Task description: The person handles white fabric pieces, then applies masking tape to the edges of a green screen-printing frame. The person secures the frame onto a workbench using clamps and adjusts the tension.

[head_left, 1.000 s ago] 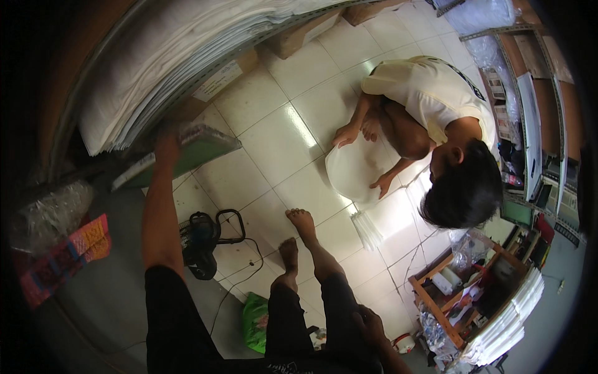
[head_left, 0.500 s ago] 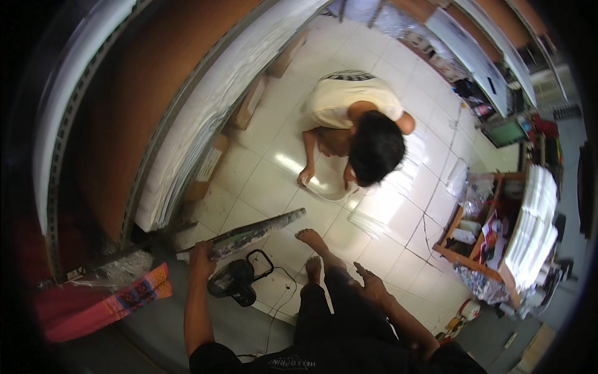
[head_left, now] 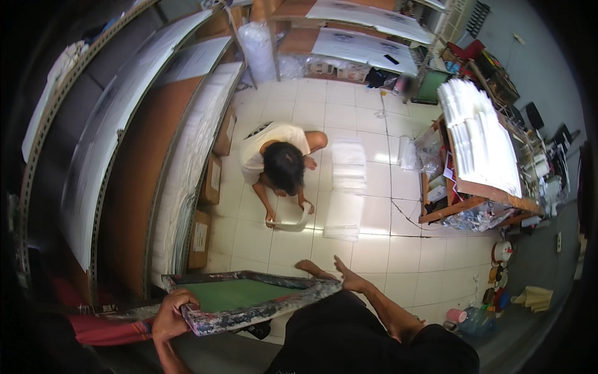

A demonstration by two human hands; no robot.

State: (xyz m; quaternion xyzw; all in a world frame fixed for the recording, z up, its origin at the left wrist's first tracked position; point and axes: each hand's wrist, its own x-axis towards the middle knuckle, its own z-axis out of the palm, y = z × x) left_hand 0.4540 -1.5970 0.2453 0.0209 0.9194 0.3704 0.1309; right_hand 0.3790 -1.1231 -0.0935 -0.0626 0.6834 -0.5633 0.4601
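Observation:
My left hand (head_left: 172, 313) is wrapped round the left end of a screen printing frame (head_left: 261, 310). The frame has a green mesh and paint-stained bars, and it lies tilted across the space before me. My right hand (head_left: 352, 277) is by the frame's right corner with its fingers stretched out; whether it touches the bar I cannot tell. Beyond the frame a person (head_left: 283, 162) in a pale shirt squats on the floor, both hands on a thin white sheet (head_left: 293, 218). Stacks of white sheets (head_left: 344, 215) lie beside that person.
A tall shelf rack (head_left: 168, 156) with boards and white stacks runs along the left. At right stands a wooden table (head_left: 479, 199) bearing white bundles. Red cloth (head_left: 112, 330) lies near my left hand. My foot (head_left: 314, 269) shows behind the frame. Bottles and tins are at lower right.
The frame has swung from edge-on to showing its green mesh, and it has come up nearer to me. My right hand has moved to its right corner. My view has shifted.

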